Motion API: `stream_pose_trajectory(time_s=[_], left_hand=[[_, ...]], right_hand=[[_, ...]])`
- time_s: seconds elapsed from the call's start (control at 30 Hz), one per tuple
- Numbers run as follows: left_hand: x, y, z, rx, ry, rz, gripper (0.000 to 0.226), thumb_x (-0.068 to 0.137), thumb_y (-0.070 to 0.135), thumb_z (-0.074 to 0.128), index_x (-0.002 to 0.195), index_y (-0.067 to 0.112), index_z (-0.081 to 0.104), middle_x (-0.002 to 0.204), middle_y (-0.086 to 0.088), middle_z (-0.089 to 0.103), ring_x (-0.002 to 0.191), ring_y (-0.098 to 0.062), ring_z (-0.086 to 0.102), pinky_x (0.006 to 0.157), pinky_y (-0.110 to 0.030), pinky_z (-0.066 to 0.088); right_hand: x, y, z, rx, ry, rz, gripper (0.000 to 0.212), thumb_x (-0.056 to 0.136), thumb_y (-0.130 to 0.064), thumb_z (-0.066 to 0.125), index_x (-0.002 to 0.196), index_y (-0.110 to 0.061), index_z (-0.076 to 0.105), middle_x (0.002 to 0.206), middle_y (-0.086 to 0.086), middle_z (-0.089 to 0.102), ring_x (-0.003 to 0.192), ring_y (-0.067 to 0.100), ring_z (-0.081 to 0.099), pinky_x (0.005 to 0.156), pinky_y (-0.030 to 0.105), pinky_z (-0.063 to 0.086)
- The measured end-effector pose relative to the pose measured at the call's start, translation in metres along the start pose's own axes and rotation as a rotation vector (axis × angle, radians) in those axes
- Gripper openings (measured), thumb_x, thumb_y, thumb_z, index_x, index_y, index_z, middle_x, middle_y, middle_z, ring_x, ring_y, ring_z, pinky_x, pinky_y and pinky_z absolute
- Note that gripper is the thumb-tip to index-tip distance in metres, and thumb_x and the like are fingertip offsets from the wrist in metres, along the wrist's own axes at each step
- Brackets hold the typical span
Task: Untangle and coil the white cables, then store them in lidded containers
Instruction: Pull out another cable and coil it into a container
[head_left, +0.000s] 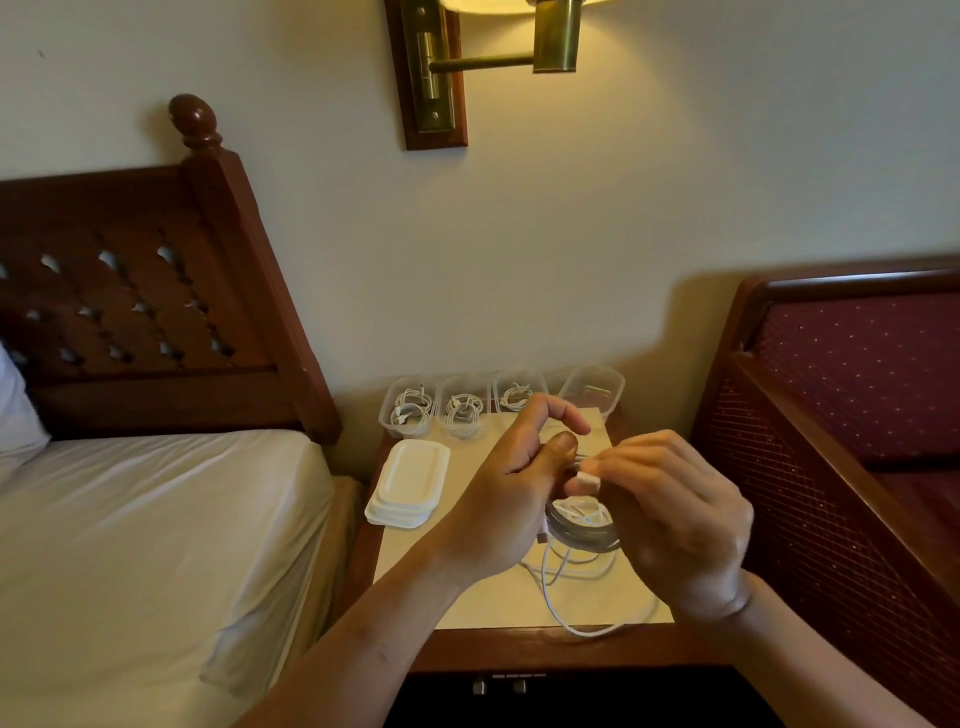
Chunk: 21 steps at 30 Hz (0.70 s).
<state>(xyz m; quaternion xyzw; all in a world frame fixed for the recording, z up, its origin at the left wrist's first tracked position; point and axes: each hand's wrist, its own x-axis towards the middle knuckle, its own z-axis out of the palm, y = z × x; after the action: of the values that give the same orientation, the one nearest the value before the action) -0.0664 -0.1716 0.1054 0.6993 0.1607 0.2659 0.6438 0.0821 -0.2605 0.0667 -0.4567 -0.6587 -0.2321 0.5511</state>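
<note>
White cable (582, 525) sits coiled between your hands above the counter (498, 597), its loose tail trailing to the near edge. Your left hand (511, 499) curls around the coil; your right hand (670, 514) pinches the white plug (589, 480). Four clear containers (408, 408) line the far edge, three holding coiled cables, with stacked lids (410, 483) near the far left corner.

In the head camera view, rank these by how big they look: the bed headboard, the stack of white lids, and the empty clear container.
1. bed headboard
2. stack of white lids
3. empty clear container, though it sits farther back
</note>
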Motion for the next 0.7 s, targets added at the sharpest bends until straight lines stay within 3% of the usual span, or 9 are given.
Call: stream_pose_trajectory(time_s=[0.13,0.2,0.27,0.37,0.43,0.5,0.57,0.63,0.7], left_hand=[[0.006,-0.001,-0.002,0.055,0.052,0.084,0.01,0.108,0.017,0.047,0.111,0.024,0.054,0.07,-0.008,0.039,0.061,-0.017,0.035,0.051,-0.022,0.032],[0.008,-0.002,-0.004,0.042,0.045,0.086,0.01,0.106,0.022,0.048,0.112,0.026,0.055,0.076,-0.026,0.043,0.066,-0.039,0.035,0.056,-0.043,0.031],[0.008,-0.005,-0.006,0.029,0.042,0.075,0.012,0.105,0.023,0.045,0.112,0.026,0.054,0.084,-0.036,0.047,0.07,-0.05,0.037,0.059,-0.055,0.031],[0.008,-0.007,-0.009,0.019,0.034,0.07,0.013,0.103,0.022,0.044,0.109,0.026,0.054,0.083,-0.035,0.049,0.071,-0.051,0.031,0.06,-0.058,0.026],[0.007,-0.006,-0.009,0.023,0.028,0.075,0.014,0.104,0.02,0.042,0.107,0.027,0.054,0.083,-0.033,0.05,0.071,-0.041,0.027,0.063,-0.053,0.023],[0.006,-0.005,-0.011,0.031,0.023,0.075,0.015,0.106,0.016,0.041,0.109,0.024,0.052,0.082,-0.029,0.049,0.069,-0.026,0.027,0.063,-0.04,0.025],[0.005,-0.004,-0.011,0.024,0.011,0.072,0.013,0.107,0.014,0.041,0.112,0.019,0.051,0.081,-0.018,0.044,0.069,-0.019,0.031,0.062,-0.03,0.029],[0.004,-0.002,-0.012,0.004,0.003,0.064,0.012,0.105,0.018,0.044,0.115,0.018,0.051,0.079,-0.011,0.042,0.069,-0.015,0.035,0.061,-0.027,0.03],[0.004,-0.001,-0.015,0.014,0.011,0.048,0.011,0.107,0.015,0.045,0.116,0.017,0.051,0.073,-0.002,0.042,0.067,-0.011,0.037,0.06,-0.024,0.032]], right_hand=[[0.01,-0.025,0.01,0.441,0.218,0.603,0.014,0.084,-0.006,0.08,0.092,-0.013,0.072,0.085,0.001,0.075,0.081,0.022,0.073,0.072,0.032,0.059],[0.015,-0.027,0.013,0.576,0.317,0.823,0.026,0.077,-0.01,0.082,0.099,-0.014,0.068,0.092,0.007,0.074,0.078,0.027,0.071,0.073,0.03,0.06],[0.02,-0.025,0.014,0.608,0.366,0.881,0.05,0.071,-0.01,0.085,0.113,-0.018,0.059,0.102,0.003,0.068,0.073,0.026,0.061,0.072,0.034,0.059],[0.019,-0.022,0.014,0.454,0.277,0.735,0.056,0.075,-0.007,0.086,0.123,-0.021,0.062,0.123,-0.007,0.062,0.082,0.022,0.066,0.077,0.038,0.059],[0.012,-0.017,0.013,0.232,0.159,0.559,0.043,0.084,-0.008,0.084,0.124,-0.015,0.071,0.142,0.002,0.055,0.107,0.027,0.068,0.085,0.045,0.06],[0.006,-0.008,0.009,-0.036,0.036,0.308,0.033,0.091,-0.008,0.078,0.124,-0.01,0.073,0.152,0.015,0.051,0.132,0.041,0.055,0.096,0.055,0.054],[0.005,0.001,0.004,-0.249,-0.097,0.079,0.026,0.093,-0.011,0.073,0.119,-0.007,0.076,0.146,0.017,0.057,0.142,0.044,0.045,0.107,0.061,0.044],[0.007,0.006,0.003,-0.292,-0.209,-0.005,0.019,0.097,-0.013,0.069,0.113,-0.005,0.078,0.129,0.01,0.071,0.131,0.031,0.059,0.112,0.062,0.039],[0.006,0.007,0.003,-0.259,-0.303,0.006,0.018,0.102,-0.017,0.062,0.108,-0.006,0.076,0.107,0.003,0.074,0.103,0.021,0.069,0.112,0.056,0.041]])
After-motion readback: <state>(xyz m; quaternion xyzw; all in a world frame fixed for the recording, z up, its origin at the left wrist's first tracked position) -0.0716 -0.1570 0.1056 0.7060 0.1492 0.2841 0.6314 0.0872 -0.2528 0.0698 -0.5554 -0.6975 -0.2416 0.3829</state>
